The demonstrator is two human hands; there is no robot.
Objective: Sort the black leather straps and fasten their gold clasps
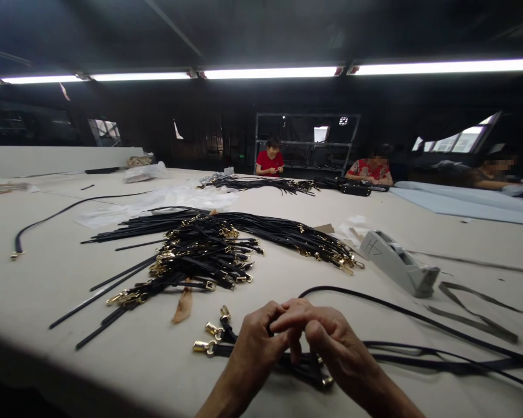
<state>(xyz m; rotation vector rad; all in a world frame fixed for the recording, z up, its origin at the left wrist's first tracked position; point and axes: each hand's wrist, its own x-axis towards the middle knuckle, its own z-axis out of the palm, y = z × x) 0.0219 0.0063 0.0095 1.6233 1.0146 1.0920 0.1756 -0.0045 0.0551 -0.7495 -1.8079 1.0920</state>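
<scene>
Near the front edge of the table, my left hand point(259, 342) and my right hand point(335, 334) meet with fingers bent and overlapping. Both are closed on a black strap point(375, 307), which emerges behind the fingers and curves off to the right. The part between the fingertips is mostly hidden. Beneath and beside the hands lie several more black straps point(224, 349) with gold clasps point(203, 346); their ends point left. A small gold buckle end point(326, 381) shows just below my right hand.
A large pile of black straps with gold hardware point(200, 255) lies beyond the hands. To the right stands a grey tape dispenser point(396, 264) beside a loose ribbon point(475, 319). Plastic wrap point(178, 197) lies farther back. Several people sit across the white table point(126, 371).
</scene>
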